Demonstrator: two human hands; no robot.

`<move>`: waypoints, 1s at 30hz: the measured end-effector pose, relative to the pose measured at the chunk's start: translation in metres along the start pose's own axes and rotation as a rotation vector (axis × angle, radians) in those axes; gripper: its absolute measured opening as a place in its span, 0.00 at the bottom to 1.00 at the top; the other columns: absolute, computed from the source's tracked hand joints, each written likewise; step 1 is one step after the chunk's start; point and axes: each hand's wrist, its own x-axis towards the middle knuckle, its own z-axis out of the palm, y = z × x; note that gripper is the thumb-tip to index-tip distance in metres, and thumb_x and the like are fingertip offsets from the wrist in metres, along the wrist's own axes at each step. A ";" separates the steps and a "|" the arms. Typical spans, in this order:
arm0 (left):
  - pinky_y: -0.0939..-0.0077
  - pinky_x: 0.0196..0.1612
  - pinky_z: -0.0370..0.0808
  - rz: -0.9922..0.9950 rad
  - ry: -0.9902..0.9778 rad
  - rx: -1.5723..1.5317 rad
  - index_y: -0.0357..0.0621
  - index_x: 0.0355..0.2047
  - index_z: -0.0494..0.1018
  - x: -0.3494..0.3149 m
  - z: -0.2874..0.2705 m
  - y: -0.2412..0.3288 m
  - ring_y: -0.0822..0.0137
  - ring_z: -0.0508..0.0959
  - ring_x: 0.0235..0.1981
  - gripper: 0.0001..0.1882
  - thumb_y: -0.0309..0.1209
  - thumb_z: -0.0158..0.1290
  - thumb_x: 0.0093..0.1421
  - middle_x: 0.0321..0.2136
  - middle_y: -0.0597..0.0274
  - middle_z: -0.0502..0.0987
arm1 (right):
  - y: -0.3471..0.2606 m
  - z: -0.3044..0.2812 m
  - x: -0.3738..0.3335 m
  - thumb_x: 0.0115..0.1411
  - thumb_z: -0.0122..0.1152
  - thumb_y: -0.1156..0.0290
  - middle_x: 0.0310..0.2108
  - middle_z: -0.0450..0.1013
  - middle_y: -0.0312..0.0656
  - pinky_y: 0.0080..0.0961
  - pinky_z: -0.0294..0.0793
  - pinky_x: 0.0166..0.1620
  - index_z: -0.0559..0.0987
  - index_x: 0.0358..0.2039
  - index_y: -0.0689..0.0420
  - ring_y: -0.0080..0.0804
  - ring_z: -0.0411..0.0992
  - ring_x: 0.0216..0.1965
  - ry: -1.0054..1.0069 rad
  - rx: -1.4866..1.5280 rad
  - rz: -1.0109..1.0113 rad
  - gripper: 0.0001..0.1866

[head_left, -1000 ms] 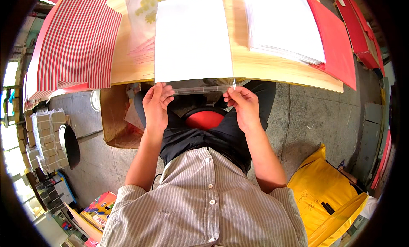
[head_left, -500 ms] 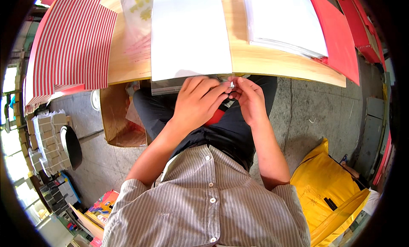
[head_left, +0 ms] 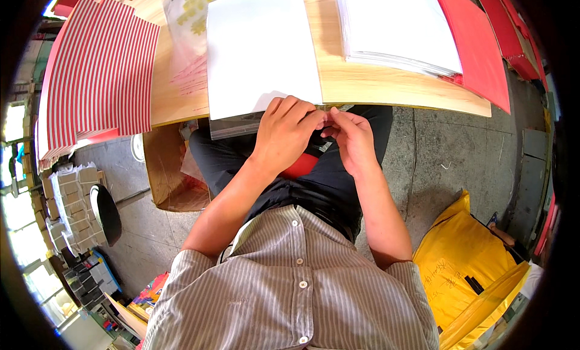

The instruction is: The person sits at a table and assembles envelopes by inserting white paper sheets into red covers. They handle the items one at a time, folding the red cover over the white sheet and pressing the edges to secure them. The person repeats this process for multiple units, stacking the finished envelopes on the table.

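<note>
Seen from above, a seated person's left hand [head_left: 284, 132] and right hand [head_left: 350, 138] meet at the near edge of a wooden tabletop [head_left: 374, 84]; both pinch the edge of a clear plastic sleeve [head_left: 232, 125] holding a white sheet [head_left: 260, 48]; red-striped paper [head_left: 96, 72] lies at ten o'clock; a white paper stack [head_left: 393, 27] at one o'clock.

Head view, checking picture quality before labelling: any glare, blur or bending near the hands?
Head view: fisheye bends the wooden table edge; the white sheet is bright, nearly washed out; left hand and right hand are sharp; dark rim at the corners.
</note>
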 end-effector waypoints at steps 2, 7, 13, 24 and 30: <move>0.70 0.40 0.69 0.003 0.013 -0.007 0.49 0.34 0.78 0.000 0.002 -0.002 0.65 0.75 0.36 0.10 0.25 0.60 0.50 0.31 0.71 0.75 | 0.000 0.000 0.001 0.69 0.57 0.66 0.32 0.81 0.42 0.22 0.73 0.38 0.84 0.34 0.63 0.25 0.77 0.34 0.016 -0.009 0.006 0.14; 0.69 0.41 0.69 0.013 0.028 -0.003 0.49 0.33 0.77 0.002 0.007 -0.002 0.64 0.75 0.37 0.09 0.25 0.59 0.50 0.31 0.70 0.75 | -0.001 0.000 0.004 0.67 0.59 0.69 0.31 0.81 0.41 0.21 0.73 0.38 0.84 0.34 0.64 0.25 0.77 0.33 0.021 -0.033 0.003 0.12; 0.67 0.42 0.68 0.014 0.032 -0.007 0.49 0.33 0.77 -0.001 0.009 -0.004 0.63 0.75 0.37 0.10 0.22 0.57 0.49 0.33 0.69 0.75 | -0.004 0.009 0.007 0.65 0.60 0.71 0.29 0.80 0.39 0.18 0.72 0.36 0.84 0.33 0.64 0.22 0.75 0.30 0.081 -0.087 -0.012 0.10; 0.64 0.47 0.69 0.028 -0.047 -0.050 0.49 0.33 0.76 -0.011 0.000 -0.010 0.60 0.74 0.42 0.11 0.21 0.56 0.49 0.36 0.66 0.74 | -0.001 0.011 0.012 0.64 0.59 0.73 0.29 0.81 0.37 0.19 0.72 0.36 0.84 0.32 0.64 0.22 0.75 0.30 0.157 -0.155 -0.050 0.09; 0.62 0.49 0.70 -0.017 -0.089 -0.127 0.46 0.32 0.74 -0.070 -0.049 -0.035 0.56 0.74 0.43 0.09 0.22 0.56 0.50 0.37 0.61 0.75 | 0.000 0.010 0.011 0.64 0.58 0.72 0.31 0.82 0.41 0.21 0.73 0.38 0.84 0.33 0.63 0.25 0.76 0.31 0.173 -0.251 -0.082 0.09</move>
